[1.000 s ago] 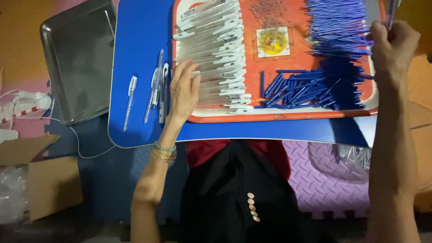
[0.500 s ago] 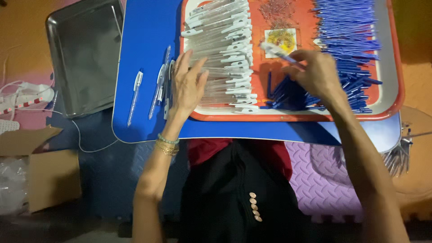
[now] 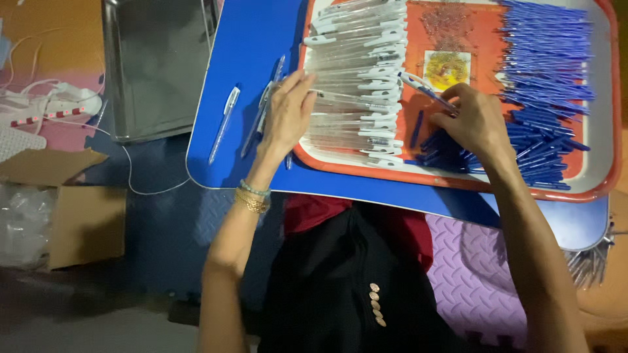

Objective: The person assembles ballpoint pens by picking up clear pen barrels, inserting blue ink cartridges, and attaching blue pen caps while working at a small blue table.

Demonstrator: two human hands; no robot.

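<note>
**Pen parts on the orange tray**

My left hand (image 3: 288, 117) lies at about nine o'clock from the middle of the orange tray (image 3: 458, 180), fingers loosely spread, the fingertips resting on the near edge of the stack of clear pen barrels (image 3: 356, 78) with white clips. I cannot tell whether it grips one barrel or only touches the stack. Bracelets (image 3: 252, 196) sit on that wrist.

My right hand (image 3: 474, 121) is near the tray's centre, fingers pinched around a pen (image 3: 425, 90) whose white and blue end points toward ten o'clock, over the bare orange floor between the clear barrels and the blue parts. Under and beside this hand, toward six o'clock, lies a heap of dark blue pen pieces (image 3: 445, 153). From one to three o'clock of the hand runs a long pile of blue refills (image 3: 546, 72). At twelve o'clock of the hand sits a small yellow patch (image 3: 447, 67), with a scatter of tiny springs (image 3: 445, 19) above it.

The tray rests on a blue board (image 3: 255, 39). On the board, at nine o'clock of my left hand, lie finished pens: one alone (image 3: 224, 123), and a few close together (image 3: 265, 108) just beside my fingers. Farther toward ten o'clock stands a metal tray (image 3: 154, 65); at eight o'clock, a cardboard box (image 3: 72, 216).
</note>
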